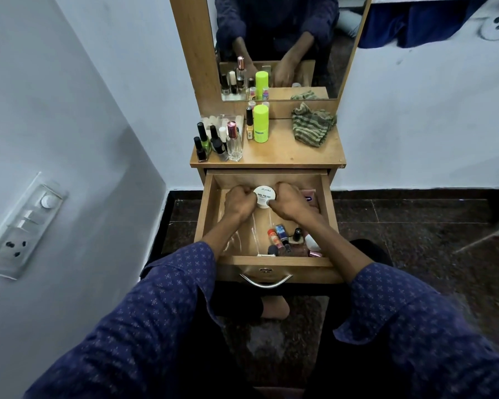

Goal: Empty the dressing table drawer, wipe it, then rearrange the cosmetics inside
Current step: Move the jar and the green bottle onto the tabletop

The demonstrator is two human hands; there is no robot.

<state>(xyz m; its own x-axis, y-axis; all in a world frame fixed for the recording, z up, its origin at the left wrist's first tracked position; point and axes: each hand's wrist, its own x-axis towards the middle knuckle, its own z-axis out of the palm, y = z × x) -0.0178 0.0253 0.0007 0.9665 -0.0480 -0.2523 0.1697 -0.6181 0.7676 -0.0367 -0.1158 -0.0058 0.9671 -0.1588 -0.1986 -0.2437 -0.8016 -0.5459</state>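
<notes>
We look down at an open wooden drawer (326,203) pulled out of a small wooden dressing table (285,152) that stands against a pale wall. Inside the drawer, toward its back, both hands meet around a round white jar with a lid labelled "nail polish" (264,196). The left hand (238,201) curls its fingers against the jar's left side, and the right hand (290,200) curls around its right side, so the two grip the jar between them. Both arms wear dark blue patterned sleeves (167,283).

Near the drawer's front right corner lies a loose cluster of small nail polish bottles and tubes (284,239), and a pink packet (310,195) shows just beyond the right hand. A crinkled clear plastic sheet (242,237) lines the drawer floor.

On the tabletop, at the left, stand several dark-capped nail polish bottles (206,141) beside a clear glass perfume bottle (234,142). A bright green cylindrical container (261,123) stands near the middle, and a crumpled green striped cloth (313,128) lies at the right. A tall mirror (285,44) rises behind them.
</notes>
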